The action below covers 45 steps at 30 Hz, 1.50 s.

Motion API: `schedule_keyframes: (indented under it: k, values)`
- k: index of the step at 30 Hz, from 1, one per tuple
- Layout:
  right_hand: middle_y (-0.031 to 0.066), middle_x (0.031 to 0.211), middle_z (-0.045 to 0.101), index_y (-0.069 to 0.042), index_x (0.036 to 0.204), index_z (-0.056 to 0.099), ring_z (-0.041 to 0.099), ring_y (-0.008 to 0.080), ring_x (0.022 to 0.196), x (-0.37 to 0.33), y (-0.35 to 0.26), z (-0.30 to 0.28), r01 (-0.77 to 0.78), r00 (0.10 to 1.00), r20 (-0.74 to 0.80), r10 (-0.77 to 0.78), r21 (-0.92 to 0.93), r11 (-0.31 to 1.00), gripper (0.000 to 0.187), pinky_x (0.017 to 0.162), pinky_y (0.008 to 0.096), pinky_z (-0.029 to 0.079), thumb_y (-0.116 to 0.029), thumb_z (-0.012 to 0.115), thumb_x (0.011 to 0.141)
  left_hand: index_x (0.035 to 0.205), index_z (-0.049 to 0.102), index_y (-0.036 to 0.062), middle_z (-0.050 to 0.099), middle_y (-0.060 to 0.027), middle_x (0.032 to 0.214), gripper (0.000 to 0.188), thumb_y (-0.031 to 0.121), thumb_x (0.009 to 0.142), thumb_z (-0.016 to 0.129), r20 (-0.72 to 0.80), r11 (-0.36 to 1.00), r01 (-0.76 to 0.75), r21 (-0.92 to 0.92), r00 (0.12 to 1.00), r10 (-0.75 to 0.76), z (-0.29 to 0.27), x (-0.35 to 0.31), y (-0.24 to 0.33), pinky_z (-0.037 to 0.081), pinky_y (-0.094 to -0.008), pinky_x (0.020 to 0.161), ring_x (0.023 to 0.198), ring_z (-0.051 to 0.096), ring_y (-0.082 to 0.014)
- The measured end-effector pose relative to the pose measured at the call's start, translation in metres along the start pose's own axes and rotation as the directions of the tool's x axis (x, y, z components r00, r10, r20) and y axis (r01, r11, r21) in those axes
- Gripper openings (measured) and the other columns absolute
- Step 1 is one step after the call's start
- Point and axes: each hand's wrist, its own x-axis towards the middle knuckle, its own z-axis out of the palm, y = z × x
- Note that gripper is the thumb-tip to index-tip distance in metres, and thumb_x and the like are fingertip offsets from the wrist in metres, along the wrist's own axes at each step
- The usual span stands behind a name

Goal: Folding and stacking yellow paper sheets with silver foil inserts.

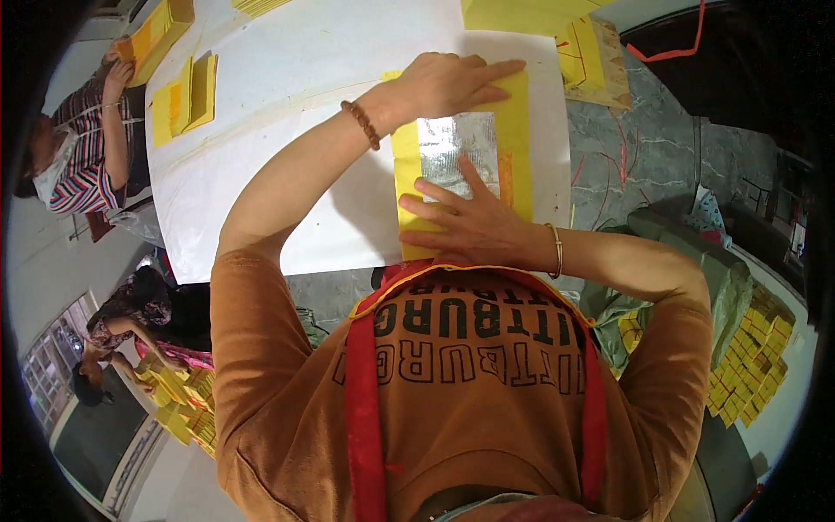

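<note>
- A stack of yellow paper sheets (pixel 513 130) with a silver foil square (pixel 457 157) at its centre lies on the white table (pixel 287 104), at the table's near right edge, directly in front of the person
- The left hand (pixel 448 83) lies flat on the far end of the stack, fingers extended and pointing right, palm pressing down; it grips nothing
- The right hand (pixel 470 228) lies flat on the near end of the stack, fingers spread, fingertips reaching onto the foil square; it too presses rather than grasps
- The stack therefore sits between and under both hands, with the foil showing in the gap between them
- A beaded bracelet (pixel 361 124) circles the left wrist; a thin bangle (pixel 557 250) circles the right
- More yellow sheets (pixel 187 96) stand well apart at the table's far left
- A seated person in a striped top (pixel 83 165) handles another yellow bundle (pixel 156 30) there
- Yellow piles (pixel 752 365) lie at lower right, beside the table
</note>
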Motion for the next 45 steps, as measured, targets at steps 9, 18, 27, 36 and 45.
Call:
schedule_keyframes:
  k: [9,18,27,36,45]
  values:
    - [0.0003,0.142,0.029,-0.04,0.127,0.041,0.025,0.0274,0.132,-0.01,-0.003,0.018,0.119,0.993,0.004,-0.12,-0.16,0.98,0.044,0.099,0.0658,0.018,-0.043,0.044,0.083,0.12,0.055,0.0166,0.063,-0.0148,0.102,0.064,0.064,0.085,0.03,0.239,0.928,0.179,-0.328,0.966,-0.102,0.018,0.028,-0.027,0.046,-0.0374,0.084,0.094,0.06,-0.0308]
    - [-0.0023,0.145,0.025,-0.041,0.129,0.038,0.023,0.0273,0.133,-0.009,-0.001,0.021,0.156,0.987,0.008,-0.159,-0.246,0.956,0.047,0.1,0.0657,0.017,-0.042,0.044,0.083,0.115,0.058,0.0127,0.066,-0.0158,0.09,0.067,0.065,0.086,0.027,0.03,0.978,0.128,-0.167,0.992,-0.125,0.026,0.026,-0.027,0.049,-0.0395,0.077,0.086,0.062,-0.0319]
    - [-0.0019,0.144,0.027,-0.042,0.127,0.04,0.024,0.0275,0.133,-0.011,-0.003,0.023,0.192,0.979,-0.013,-0.204,-0.293,0.937,0.044,0.101,0.0649,0.016,-0.039,0.044,0.083,0.117,0.056,0.0137,0.065,-0.0154,0.094,0.062,0.06,0.089,0.025,0.135,0.973,0.17,-0.157,0.98,-0.149,0.024,0.023,-0.02,0.047,-0.0385,0.079,0.089,0.061,-0.0312]
    - [-0.0017,0.141,0.031,-0.038,0.121,0.047,0.028,0.0253,0.131,-0.006,-0.007,0.005,0.19,0.979,-0.04,-0.2,-0.187,0.964,0.036,0.102,0.0617,0.015,-0.035,0.043,0.085,0.121,0.053,0.0125,0.06,-0.0123,0.111,0.045,0.039,0.084,0.053,-0.413,0.997,-0.058,-0.05,0.91,0.032,0.004,-0.012,-0.027,0.035,-0.0441,0.091,0.108,0.052,-0.0279]
    - [0.0015,0.14,0.033,-0.03,0.126,0.045,0.026,0.0241,0.131,-0.018,0.002,-0.034,0.066,0.974,-0.215,-0.069,-0.021,0.998,0.039,0.103,0.0617,0.01,-0.036,0.047,0.087,0.136,0.032,0.0091,0.018,-0.0235,0.143,0.063,0.042,0.086,0.049,-0.584,0.958,0.282,-0.055,0.769,-0.26,0.053,-0.104,0.016,0.013,-0.0583,0.099,0.131,0.016,-0.0404]
